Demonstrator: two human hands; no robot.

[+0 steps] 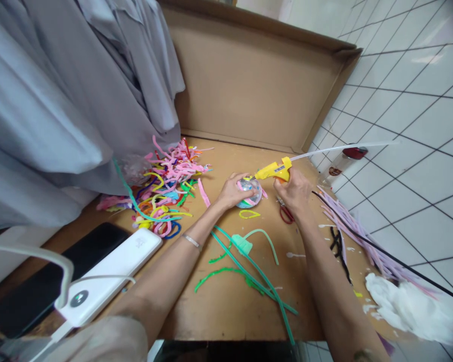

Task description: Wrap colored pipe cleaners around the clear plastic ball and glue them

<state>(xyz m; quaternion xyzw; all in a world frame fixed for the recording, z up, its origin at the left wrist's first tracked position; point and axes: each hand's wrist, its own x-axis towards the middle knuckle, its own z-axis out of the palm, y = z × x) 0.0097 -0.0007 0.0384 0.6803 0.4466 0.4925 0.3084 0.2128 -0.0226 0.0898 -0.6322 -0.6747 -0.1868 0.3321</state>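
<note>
My left hand (pixel 234 190) is wrapped round the side of a clear ball (pixel 251 197) with pink and coloured pieces on it, resting on the table. In my right hand (pixel 293 190) is a yellow hot glue gun (pixel 274 171), gripped by its handle, its nozzle at the top of the ball. A long clear glue stick (pixel 343 147) sticks out of the gun's back. Just below the ball lies a yellow pipe cleaner loop (pixel 249 214). Red-handled scissors (pixel 286 211) lie beneath my right hand, partly hidden.
Mixed pipe cleaners (pixel 177 173) are heaped at the left. Green pipe cleaners (pixel 262 281) lie in front, lilac ones (pixel 349 231) at the right near white stuffing (pixel 411 306). A white power bank (pixel 109 276) sits front left. A cardboard panel (pixel 245 80) stands behind; a black cord (pixel 385 249) crosses the right.
</note>
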